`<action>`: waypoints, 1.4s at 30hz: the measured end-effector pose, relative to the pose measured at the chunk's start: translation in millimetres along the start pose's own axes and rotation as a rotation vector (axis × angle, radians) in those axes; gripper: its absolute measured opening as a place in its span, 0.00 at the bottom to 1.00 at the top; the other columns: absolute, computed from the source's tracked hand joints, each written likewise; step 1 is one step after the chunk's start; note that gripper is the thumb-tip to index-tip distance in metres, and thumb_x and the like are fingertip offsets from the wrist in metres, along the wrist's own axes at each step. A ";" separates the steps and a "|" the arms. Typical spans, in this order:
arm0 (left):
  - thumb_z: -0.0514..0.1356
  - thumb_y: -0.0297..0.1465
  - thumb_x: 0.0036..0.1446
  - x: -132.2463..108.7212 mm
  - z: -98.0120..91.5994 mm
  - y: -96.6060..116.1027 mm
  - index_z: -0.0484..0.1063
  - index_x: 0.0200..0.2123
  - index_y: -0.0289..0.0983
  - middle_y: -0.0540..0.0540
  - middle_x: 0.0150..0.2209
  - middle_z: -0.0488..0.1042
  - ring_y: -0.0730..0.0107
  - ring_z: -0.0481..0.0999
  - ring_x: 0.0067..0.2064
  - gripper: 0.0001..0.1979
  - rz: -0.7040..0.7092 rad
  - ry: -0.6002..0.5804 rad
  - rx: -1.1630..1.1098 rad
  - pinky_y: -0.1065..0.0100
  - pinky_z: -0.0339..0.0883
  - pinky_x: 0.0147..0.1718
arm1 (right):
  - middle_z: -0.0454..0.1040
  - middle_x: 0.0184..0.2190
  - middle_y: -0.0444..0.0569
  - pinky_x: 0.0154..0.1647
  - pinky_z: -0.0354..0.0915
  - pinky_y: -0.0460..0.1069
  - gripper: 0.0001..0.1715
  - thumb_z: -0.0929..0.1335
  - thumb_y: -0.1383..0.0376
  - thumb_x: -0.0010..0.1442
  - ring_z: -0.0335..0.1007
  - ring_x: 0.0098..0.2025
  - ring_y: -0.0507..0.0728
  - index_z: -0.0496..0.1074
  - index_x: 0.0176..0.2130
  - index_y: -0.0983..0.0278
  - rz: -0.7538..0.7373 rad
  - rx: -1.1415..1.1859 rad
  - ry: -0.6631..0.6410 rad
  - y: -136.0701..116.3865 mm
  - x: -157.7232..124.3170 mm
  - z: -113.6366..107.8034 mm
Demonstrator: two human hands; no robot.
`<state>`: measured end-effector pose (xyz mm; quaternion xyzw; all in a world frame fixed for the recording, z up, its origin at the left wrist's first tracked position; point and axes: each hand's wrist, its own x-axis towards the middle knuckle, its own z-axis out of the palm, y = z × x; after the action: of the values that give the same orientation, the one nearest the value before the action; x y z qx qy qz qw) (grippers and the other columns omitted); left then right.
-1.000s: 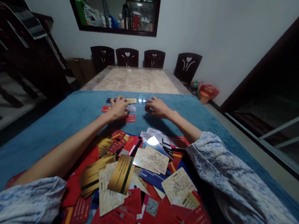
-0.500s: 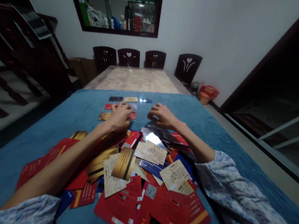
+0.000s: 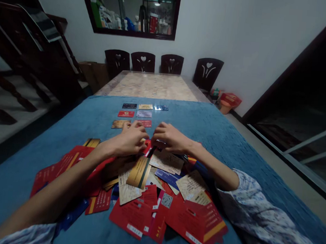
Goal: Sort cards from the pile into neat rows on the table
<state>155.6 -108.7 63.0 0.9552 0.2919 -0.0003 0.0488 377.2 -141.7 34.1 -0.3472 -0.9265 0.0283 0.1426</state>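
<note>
Both my hands are at the far edge of a loose heap of plastic cards, with a red card (image 3: pixel 147 148) between them. My left hand (image 3: pixel 132 137) has its fingers curled down at this edge; what they grip is hidden. My right hand (image 3: pixel 171 138), close beside it, also has bent fingers closed low over the cards, and I cannot make out what is in them. Nearer me in the heap lie a gold card (image 3: pixel 138 172), cream cards (image 3: pixel 167 161), a blue card (image 3: pixel 170 178) and several red cards (image 3: pixel 186 223).
Beyond my hands, cards lie in rows on the blue cloth (image 3: pixel 96 113): a black card (image 3: pixel 129 106), a yellow card (image 3: pixel 145 106), a blue card (image 3: pixel 161 108), a red card (image 3: pixel 126 114) and others. Dark chairs (image 3: pixel 171 64) stand behind the marble tabletop (image 3: pixel 151 85).
My right hand has come down and left onto the heap's far edge. My left hand has moved nearer me and toward it, uncovering the laid-out red card and pale card.
</note>
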 end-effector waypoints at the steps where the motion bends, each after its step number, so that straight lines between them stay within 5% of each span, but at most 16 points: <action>1: 0.58 0.33 0.63 -1.9 -2.9 0.8 0.78 0.38 0.39 0.41 0.46 0.76 0.46 0.63 0.59 0.08 0.004 -0.044 -0.006 0.44 0.55 0.56 | 0.77 0.42 0.53 0.45 0.53 0.54 0.11 0.65 0.65 0.69 0.60 0.47 0.60 0.77 0.43 0.63 -0.018 0.012 -0.007 -3.5 1.4 0.6; 7: 0.65 0.50 0.54 -9.1 -5.8 -2.5 0.72 0.39 0.37 0.39 0.46 0.73 0.47 0.64 0.53 0.22 -0.019 -0.232 0.001 0.49 0.57 0.54 | 0.77 0.42 0.53 0.47 0.55 0.54 0.09 0.66 0.65 0.68 0.61 0.49 0.61 0.77 0.43 0.63 -0.069 0.060 -0.044 -19.7 5.8 4.4; 14: 0.70 0.48 0.45 -9.6 7.9 -3.5 0.70 0.55 0.42 0.42 0.51 0.72 0.47 0.63 0.56 0.34 0.019 -0.292 -0.007 0.48 0.54 0.56 | 0.77 0.42 0.53 0.48 0.57 0.55 0.10 0.67 0.64 0.66 0.61 0.49 0.61 0.78 0.44 0.62 -0.054 0.063 -0.080 -23.0 5.9 5.0; 27: 0.69 0.42 0.52 1.0 12.2 -8.1 0.74 0.39 0.39 0.41 0.44 0.73 0.47 0.66 0.53 0.16 0.025 -0.185 0.052 0.49 0.58 0.55 | 0.75 0.44 0.54 0.47 0.58 0.55 0.14 0.69 0.63 0.61 0.60 0.49 0.62 0.79 0.47 0.61 -0.064 0.037 -0.154 -21.1 5.0 2.9; 35: 0.65 0.31 0.53 0.2 5.8 0.1 0.75 0.35 0.39 0.42 0.40 0.75 0.48 0.66 0.53 0.05 -0.002 -0.185 -0.004 0.43 0.58 0.56 | 0.74 0.54 0.58 0.51 0.61 0.59 0.22 0.70 0.59 0.63 0.62 0.52 0.64 0.76 0.55 0.61 -0.062 0.018 -0.190 -23.0 2.6 7.2; 42: 0.58 0.23 0.53 3.7 9.2 6.2 0.77 0.41 0.41 0.41 0.40 0.75 0.49 0.67 0.53 0.14 -0.001 -0.172 0.013 0.41 0.59 0.56 | 0.73 0.54 0.61 0.51 0.63 0.62 0.31 0.71 0.49 0.63 0.62 0.53 0.67 0.73 0.58 0.64 -0.009 -0.043 -0.228 -27.0 1.8 5.8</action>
<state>162.4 -112.6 54.3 0.9519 0.2869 -0.0842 0.0674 357.1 -160.8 33.1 -0.3404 -0.9387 0.0472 0.0290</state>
